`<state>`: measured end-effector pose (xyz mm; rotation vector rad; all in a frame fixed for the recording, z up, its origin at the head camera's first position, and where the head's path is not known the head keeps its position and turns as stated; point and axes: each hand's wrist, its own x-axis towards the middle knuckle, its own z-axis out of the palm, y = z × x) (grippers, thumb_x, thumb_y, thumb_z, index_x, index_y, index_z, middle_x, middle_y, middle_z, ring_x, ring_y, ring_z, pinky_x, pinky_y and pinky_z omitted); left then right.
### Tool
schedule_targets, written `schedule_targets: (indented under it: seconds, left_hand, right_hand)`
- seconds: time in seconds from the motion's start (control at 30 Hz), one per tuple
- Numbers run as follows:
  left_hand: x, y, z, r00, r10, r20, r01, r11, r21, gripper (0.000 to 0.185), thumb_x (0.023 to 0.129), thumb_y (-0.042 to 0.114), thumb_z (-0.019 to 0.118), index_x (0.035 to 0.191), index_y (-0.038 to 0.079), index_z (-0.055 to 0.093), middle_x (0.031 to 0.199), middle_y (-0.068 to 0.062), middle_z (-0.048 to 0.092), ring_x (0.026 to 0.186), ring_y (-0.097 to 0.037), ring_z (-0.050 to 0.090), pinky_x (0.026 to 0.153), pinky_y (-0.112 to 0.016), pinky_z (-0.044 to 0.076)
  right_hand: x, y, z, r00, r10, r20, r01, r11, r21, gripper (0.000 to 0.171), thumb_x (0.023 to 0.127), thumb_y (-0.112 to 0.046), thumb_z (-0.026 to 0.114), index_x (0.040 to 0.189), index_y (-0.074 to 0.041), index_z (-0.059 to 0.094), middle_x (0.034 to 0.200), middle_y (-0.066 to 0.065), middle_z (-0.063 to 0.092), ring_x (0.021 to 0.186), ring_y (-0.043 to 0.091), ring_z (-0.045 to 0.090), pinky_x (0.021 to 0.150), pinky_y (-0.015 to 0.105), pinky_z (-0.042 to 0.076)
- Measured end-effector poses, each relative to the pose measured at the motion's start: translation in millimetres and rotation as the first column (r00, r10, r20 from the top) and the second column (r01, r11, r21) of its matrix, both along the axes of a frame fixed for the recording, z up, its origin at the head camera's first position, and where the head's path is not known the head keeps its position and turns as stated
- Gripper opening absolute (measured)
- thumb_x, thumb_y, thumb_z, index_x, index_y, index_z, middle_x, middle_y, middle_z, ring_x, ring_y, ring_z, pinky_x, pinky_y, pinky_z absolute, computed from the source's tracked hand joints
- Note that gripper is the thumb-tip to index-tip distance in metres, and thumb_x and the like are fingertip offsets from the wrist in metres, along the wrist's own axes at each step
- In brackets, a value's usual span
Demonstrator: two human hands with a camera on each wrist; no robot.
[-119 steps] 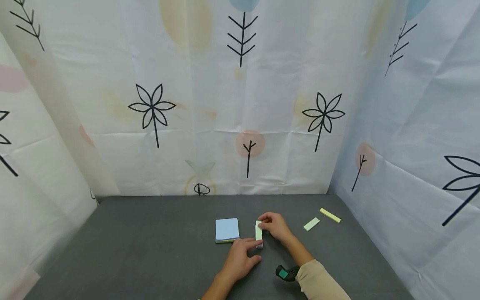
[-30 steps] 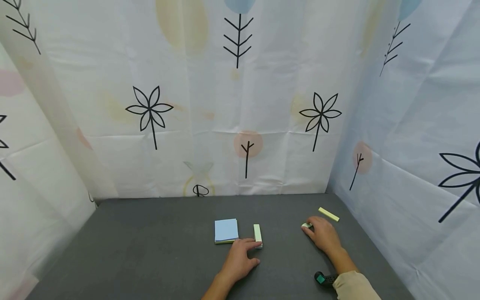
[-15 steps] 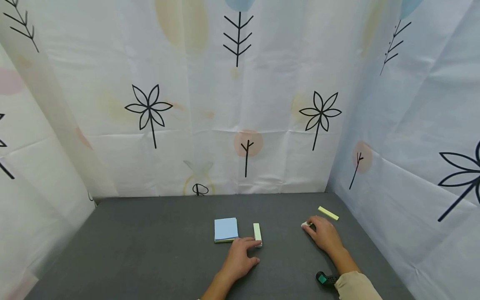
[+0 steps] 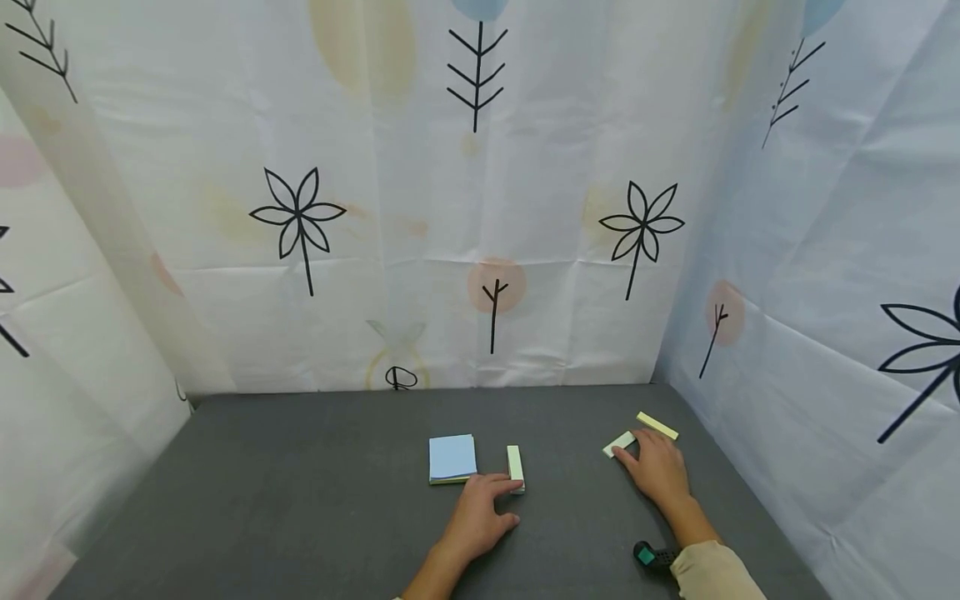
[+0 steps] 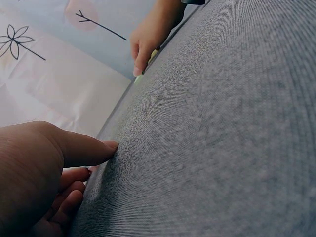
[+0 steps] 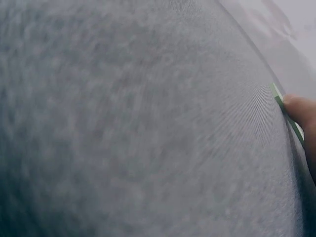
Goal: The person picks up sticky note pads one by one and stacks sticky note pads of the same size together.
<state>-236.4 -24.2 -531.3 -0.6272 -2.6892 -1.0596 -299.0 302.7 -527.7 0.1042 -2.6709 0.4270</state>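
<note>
In the head view my right hand (image 4: 657, 468) is at the right of the table, thumb and fingers pinching a small light green sticky-note strip pad (image 4: 617, 445). The right wrist view shows the thumb (image 6: 296, 109) against that green pad's edge. My left hand (image 4: 480, 510) rests on the table with relaxed fingers. Its index fingertip touches the near end of a narrow stack of pale green strips (image 4: 514, 463), which has a whitish layer under it. Just left of that stack lies a square pad of blue sticky notes (image 4: 452, 457) with a yellow-green layer below.
A thin yellow strip pad (image 4: 657, 426) lies just beyond my right fingers, near the table's right edge. The dark grey table (image 4: 300, 483) meets printed white cloth walls (image 4: 420, 250) at the back and both sides. A black wrist device (image 4: 651, 556) sits beside the right sleeve.
Over the last seconds my right hand has moved from the middle stack to the green pad at the right. More of that pad now shows past the fingers. The left hand has stayed put.
</note>
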Motion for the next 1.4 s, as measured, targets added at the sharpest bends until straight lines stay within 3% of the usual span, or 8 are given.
schedule_targets:
  seconds: [0.23, 0.43, 0.7, 0.87, 1.07, 1.3, 1.4]
  left_hand:
    - [0.1, 0, -0.3, 1.000, -0.007, -0.003, 0.007, 1.000, -0.002, 0.046, 0.069, 0.012, 0.085, 0.114, 0.017, 0.074, 0.115, -0.004, 0.067, 0.106, -0.025, 0.056, 0.092, -0.043, 0.044]
    - [0.0, -1, 0.3, 1.000, -0.012, -0.012, 0.012, 1.000, 0.001, 0.046, 0.069, 0.012, 0.084, 0.114, 0.017, 0.074, 0.114, -0.004, 0.067, 0.105, -0.025, 0.056, 0.092, -0.043, 0.044]
    - [0.8, -1, 2.6, 1.000, -0.018, -0.011, 0.018, 1.000, 0.011, 0.046, 0.069, 0.012, 0.085, 0.114, 0.016, 0.074, 0.114, -0.004, 0.067, 0.105, -0.026, 0.056, 0.095, -0.046, 0.042]
    - [0.3, 0, 1.1, 1.000, -0.016, 0.001, 0.016, 1.000, 0.006, 0.046, 0.069, 0.012, 0.084, 0.114, 0.016, 0.074, 0.115, -0.004, 0.067, 0.106, -0.027, 0.056, 0.094, -0.045, 0.043]
    - [-0.5, 0, -0.1, 1.000, -0.017, 0.000, 0.017, 1.000, 0.002, 0.046, 0.070, 0.012, 0.084, 0.114, 0.017, 0.074, 0.115, -0.004, 0.067, 0.106, -0.026, 0.056, 0.091, -0.042, 0.045]
    - [-0.1, 0, 0.0, 1.000, -0.010, 0.000, 0.010, 1.000, 0.005, 0.046, 0.069, 0.012, 0.084, 0.114, 0.017, 0.074, 0.115, -0.003, 0.067, 0.105, -0.026, 0.056, 0.091, -0.042, 0.045]
    - [0.7, 0, 0.8, 1.000, -0.010, 0.005, 0.010, 1.000, 0.007, 0.045, 0.069, 0.012, 0.084, 0.113, 0.017, 0.074, 0.115, -0.003, 0.067, 0.106, -0.026, 0.056, 0.091, -0.043, 0.045]
  right_hand:
    - [-2.6, -5, 7.2, 0.985, -0.062, 0.160, 0.076, 0.994, -0.083, 0.061, 0.088, -0.040, 0.068, 0.123, 0.009, 0.058, 0.129, 0.031, 0.052, 0.121, 0.052, 0.041, 0.089, 0.067, 0.035]
    - [-6.2, -10, 10.1, 0.978, -0.061, 0.198, 0.100, 0.976, -0.194, 0.060, 0.084, -0.030, 0.074, 0.126, 0.009, 0.055, 0.130, 0.033, 0.051, 0.120, 0.052, 0.042, 0.090, 0.068, 0.033]
    - [-6.2, -26, 12.2, 0.989, 0.010, 0.148, 0.054, 0.907, -0.418, 0.056, 0.081, -0.004, 0.075, 0.127, 0.010, 0.046, 0.117, 0.033, 0.055, 0.108, 0.048, 0.050, 0.089, 0.058, 0.039]
    - [-5.8, -35, 8.2, 0.998, -0.002, 0.064, 0.030, 0.897, -0.441, 0.054, 0.079, 0.002, 0.074, 0.126, 0.003, 0.047, 0.098, 0.019, 0.062, 0.088, 0.037, 0.058, 0.077, 0.051, 0.043]
    - [-5.6, -48, 10.5, 1.000, -0.013, -0.019, 0.002, 0.872, -0.490, 0.047, 0.079, 0.008, 0.071, 0.122, -0.001, 0.055, 0.092, 0.015, 0.064, 0.083, 0.033, 0.064, 0.068, 0.043, 0.049]
    - [-8.3, -66, 17.0, 1.000, 0.010, -0.025, -0.023, 0.819, -0.574, 0.043, 0.078, 0.006, 0.074, 0.118, -0.002, 0.060, 0.087, 0.014, 0.067, 0.076, 0.029, 0.066, 0.057, 0.031, 0.048]
    - [-8.9, -76, 18.5, 0.999, 0.032, -0.009, -0.031, 0.777, -0.629, 0.043, 0.078, 0.007, 0.074, 0.118, -0.001, 0.060, 0.086, 0.014, 0.067, 0.073, 0.023, 0.066, 0.056, 0.027, 0.048]
